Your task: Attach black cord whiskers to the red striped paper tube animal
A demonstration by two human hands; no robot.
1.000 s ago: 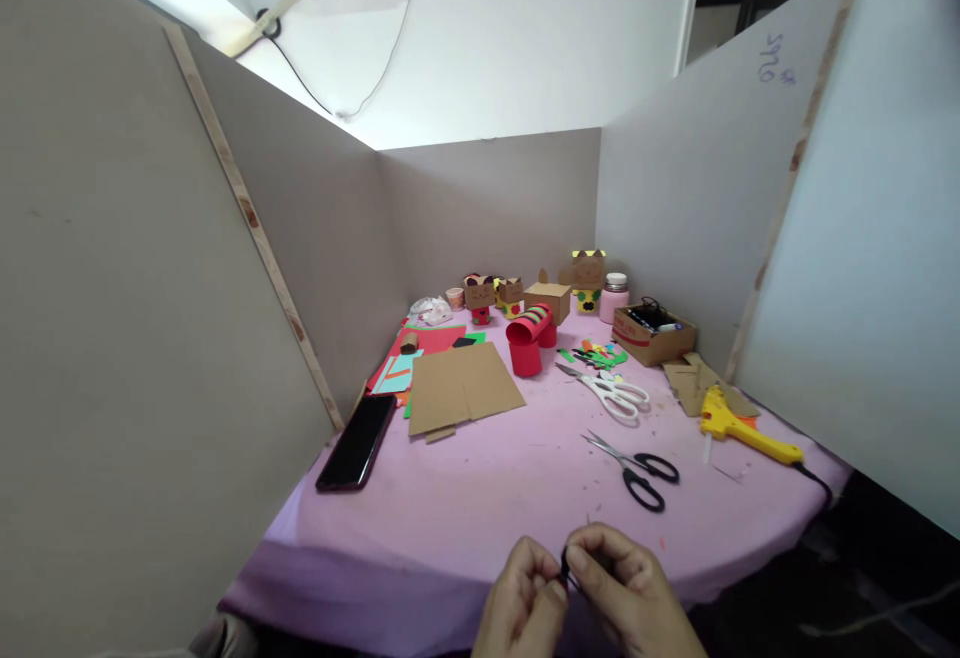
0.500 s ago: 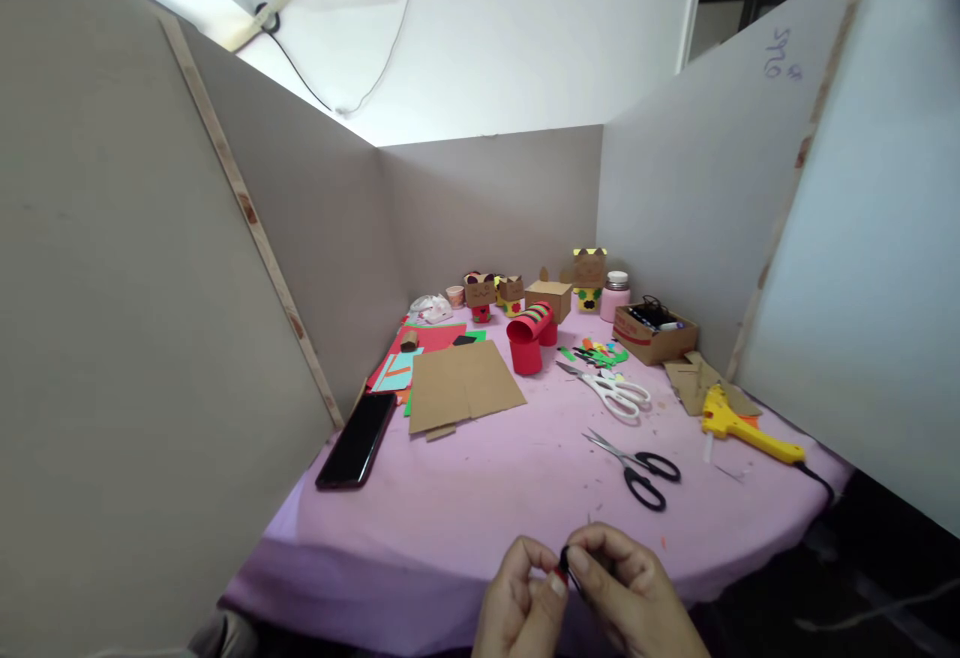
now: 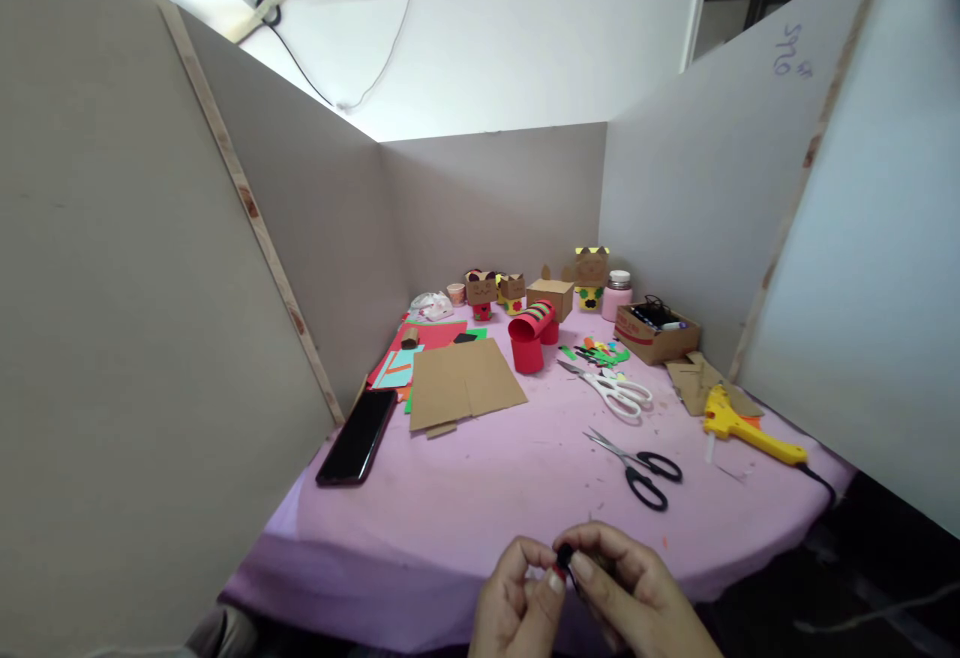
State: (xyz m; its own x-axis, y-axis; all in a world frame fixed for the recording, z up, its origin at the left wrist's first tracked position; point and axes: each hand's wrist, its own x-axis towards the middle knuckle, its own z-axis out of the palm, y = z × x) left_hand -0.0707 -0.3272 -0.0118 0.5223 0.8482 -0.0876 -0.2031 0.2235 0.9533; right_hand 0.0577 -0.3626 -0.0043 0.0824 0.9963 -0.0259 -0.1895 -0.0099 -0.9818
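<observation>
At the table's front edge, my left hand [image 3: 519,598] and my right hand [image 3: 630,588] meet fingertip to fingertip. Both pinch a small black strip [image 3: 565,555], probably paper, which looks curled at its top; a bit of red shows at the left fingertips. Its lower part is mostly hidden by my fingers. Beyond my right hand lie black-handled scissors [image 3: 646,476], blades slightly apart. White-handled scissors [image 3: 621,396] lie farther back. A red paper piece built of rolled tubes [image 3: 527,353], with a striped tube across the top, stands mid-table.
A phone [image 3: 358,438] and brown cardboard [image 3: 465,388] lie on the left. On the right are a yellow glue gun [image 3: 750,428] with its cord and a cardboard box [image 3: 656,338] of supplies. Paper scraps [image 3: 600,352] and several cardboard-headed figures [image 3: 481,296] sit toward the back.
My right fingers have shifted slightly on the black strip, whose top now looks rounder and more curled. Both hands stay in the same place; the view has moved a little.
</observation>
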